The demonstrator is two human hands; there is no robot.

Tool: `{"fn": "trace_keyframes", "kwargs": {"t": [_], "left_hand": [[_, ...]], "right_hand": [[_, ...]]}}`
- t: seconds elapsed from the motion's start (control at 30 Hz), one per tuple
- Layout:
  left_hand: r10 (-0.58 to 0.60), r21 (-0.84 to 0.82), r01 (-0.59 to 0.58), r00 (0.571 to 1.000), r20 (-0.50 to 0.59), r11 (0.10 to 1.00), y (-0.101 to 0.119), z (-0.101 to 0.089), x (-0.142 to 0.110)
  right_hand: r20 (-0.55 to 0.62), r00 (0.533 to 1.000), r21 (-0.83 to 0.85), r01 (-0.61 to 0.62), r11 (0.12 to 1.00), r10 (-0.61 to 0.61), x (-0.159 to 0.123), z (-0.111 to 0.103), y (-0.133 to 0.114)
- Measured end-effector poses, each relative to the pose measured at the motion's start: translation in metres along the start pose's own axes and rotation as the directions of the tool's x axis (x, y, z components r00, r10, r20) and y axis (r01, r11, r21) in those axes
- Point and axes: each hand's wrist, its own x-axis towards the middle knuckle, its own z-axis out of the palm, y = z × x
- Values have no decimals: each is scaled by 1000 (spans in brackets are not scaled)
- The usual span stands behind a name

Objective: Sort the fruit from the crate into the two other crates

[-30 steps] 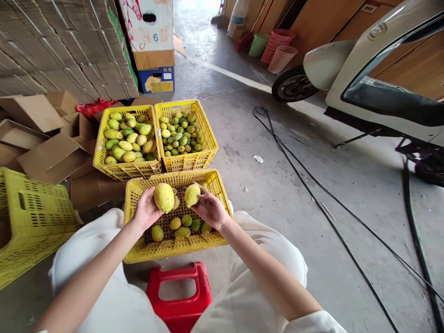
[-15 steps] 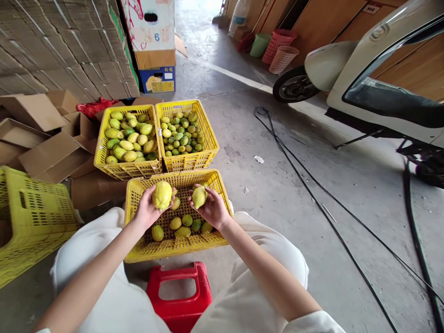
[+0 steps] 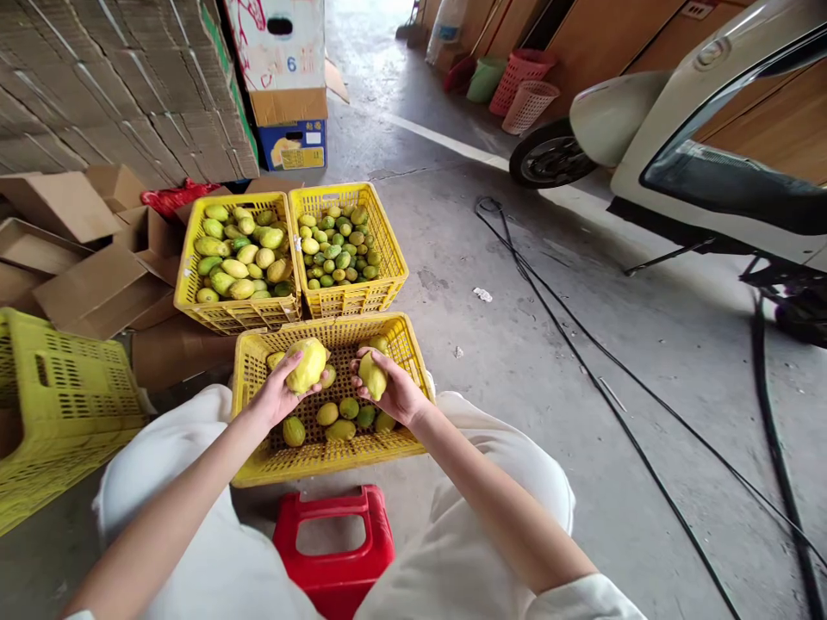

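A large, knobbly yellow lemon rests in my left hand, its fingers curled under and around it. My right hand grips a smaller yellow-green lemon by its sides, narrow end pointing down. Both hands are above the front yellow crate, which stands between my knees. Several yellow and green lemons lie scattered in that crate, one of them a plump yellow-green lemon; my hands partly cover others.
Behind it stand a left crate of larger lemons and a right crate of smaller, greener ones. A red stool is below me. Cardboard boxes and another yellow crate lie left; black cables and a scooter are right.
Both lemons have turned in my hands; the left one now tilts to the right and the right one hangs more upright. My hands stay in nearly the same place.
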Motion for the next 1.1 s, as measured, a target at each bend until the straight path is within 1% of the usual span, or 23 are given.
{"fn": "trace_keyframes", "kwargs": {"t": [0.13,0.2,0.27,0.33,0.4,0.53,0.6,0.7,0.8,0.87,0.93,0.97,1.03,1.1], "left_hand": [[-56,-120,53,998,-23,991,8,4,-3],[-74,-162,70,997,-17,984,11,6,-4],[-75,-149,70,997,-26,986,12,6,-3],[-68,-101,63,996,-49,993,12,4,-1],[-33,-47,30,997,-65,998,11,2,2],[43,-8,-44,992,-118,999,12,0,5],[57,-46,-64,990,-129,997,15,1,4],[85,-134,-97,992,-90,986,19,3,1],[85,-122,-96,992,-94,988,18,3,0],[55,-69,-63,992,-111,996,15,0,2],[37,-32,-40,996,-85,999,10,-4,4],[33,-22,-34,998,-46,999,7,-7,5],[17,-8,-17,998,65,1000,2,-11,7],[-16,8,15,987,161,1000,-2,-14,7]], "right_hand": [[-16,999,55,39,998,-38,3,-1,-5],[-18,998,31,66,997,-65,3,-1,-8],[-24,997,-26,73,997,-74,3,-1,-10],[-31,998,-77,60,995,-62,3,-2,-11],[-28,999,-98,43,994,-46,3,-3,-12],[-23,1000,-41,17,999,-18,5,-5,-13],[-17,1000,8,11,1000,-11,6,-6,-15],[24,999,44,44,998,-45,7,-7,-17],[41,998,50,44,998,-46,9,-8,-16],[8,1000,56,17,998,-17,10,-10,-14],[-42,999,78,-2,997,5,11,-12,-12],[-61,998,89,-7,996,12,11,-13,-11],[-77,997,100,-14,995,22,12,-13,-10],[-66,997,100,-32,994,39,13,-13,-10]]}}
